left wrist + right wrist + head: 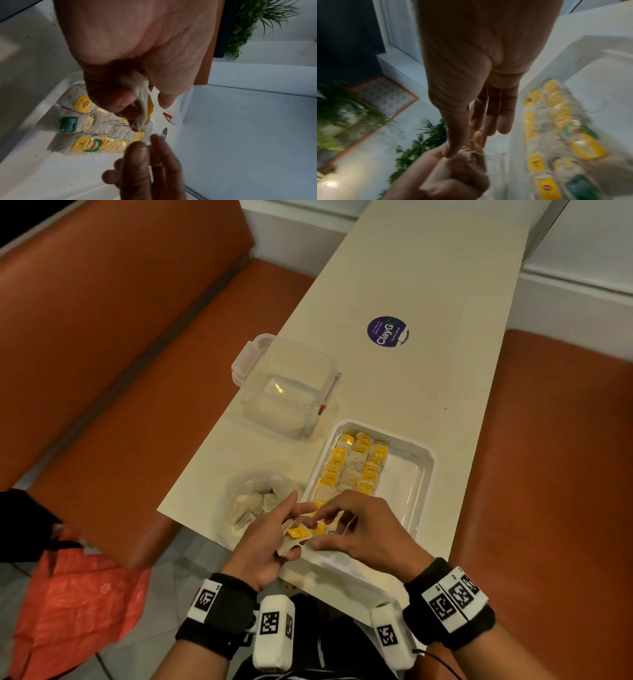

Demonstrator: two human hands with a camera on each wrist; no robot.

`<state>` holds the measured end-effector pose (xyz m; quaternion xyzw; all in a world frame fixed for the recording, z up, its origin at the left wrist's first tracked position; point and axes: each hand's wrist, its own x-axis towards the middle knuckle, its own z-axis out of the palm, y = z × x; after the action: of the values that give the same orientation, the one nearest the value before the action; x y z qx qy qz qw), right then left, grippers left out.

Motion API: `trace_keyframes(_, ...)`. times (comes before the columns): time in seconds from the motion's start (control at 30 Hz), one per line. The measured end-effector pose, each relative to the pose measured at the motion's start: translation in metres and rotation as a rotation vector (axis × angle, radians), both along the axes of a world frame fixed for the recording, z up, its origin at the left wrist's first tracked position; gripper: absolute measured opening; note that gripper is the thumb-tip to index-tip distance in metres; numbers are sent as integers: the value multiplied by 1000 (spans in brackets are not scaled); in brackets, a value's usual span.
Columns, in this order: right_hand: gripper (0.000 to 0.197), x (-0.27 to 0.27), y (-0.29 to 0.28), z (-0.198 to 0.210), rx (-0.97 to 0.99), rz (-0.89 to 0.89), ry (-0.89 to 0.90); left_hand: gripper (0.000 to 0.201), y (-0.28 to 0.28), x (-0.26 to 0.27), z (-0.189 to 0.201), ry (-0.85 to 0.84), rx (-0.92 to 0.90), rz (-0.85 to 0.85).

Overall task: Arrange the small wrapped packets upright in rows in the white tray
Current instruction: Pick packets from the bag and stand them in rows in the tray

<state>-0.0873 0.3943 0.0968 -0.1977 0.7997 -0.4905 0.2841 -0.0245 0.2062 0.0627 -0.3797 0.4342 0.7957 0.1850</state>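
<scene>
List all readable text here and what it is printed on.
"ClayG": round purple sticker on the cream table; its small print is unreadable.
"Lipton": yellow paper tag on a packet in the white tray.
"Dilmah": green paper tag beside it.
Wrist markers: patterns only.

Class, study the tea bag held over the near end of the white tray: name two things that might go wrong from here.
1. The left hand grips the held tea bag bunched in curled fingers; it might crumple or tear.
2. Loose strings trail from the packed tea bags in the white tray; the right hand, working just above, might snag one and topple a row.
</scene>
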Motion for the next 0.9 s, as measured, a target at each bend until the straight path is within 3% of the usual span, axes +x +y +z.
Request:
trace_keyframes(0.1, 46, 3, -6, 13, 63, 0, -79, 51, 7, -2, 5, 51, 22, 6)
trace_keyframes(0.17, 55, 4, -8, 13, 127, -110, -237, 46, 10, -3, 9, 78, -5, 50)
trace_keyframes(0.23, 57, 8, -10, 12, 62, -184, -418, 37, 14, -2, 10, 125, -43, 73)
trace_keyframes(0.47, 35, 12, -1, 7, -102, -323, -498, 33, 19, 7, 2, 191, 11, 106)
trace_keyframes(0.63, 23, 10, 21, 1, -48, -191, -291, 25, 18, 12, -5, 103, 34, 180)
trace_keyframes(0.8, 11, 1, 40, -31, 414, -110, 122, 25, 14, 11, -7, 65, 38, 204)
trace_keyframes(0.9, 14, 1, 48, -59, 539, -125, 143, 27, 14, 10, -7, 60, 38, 210)
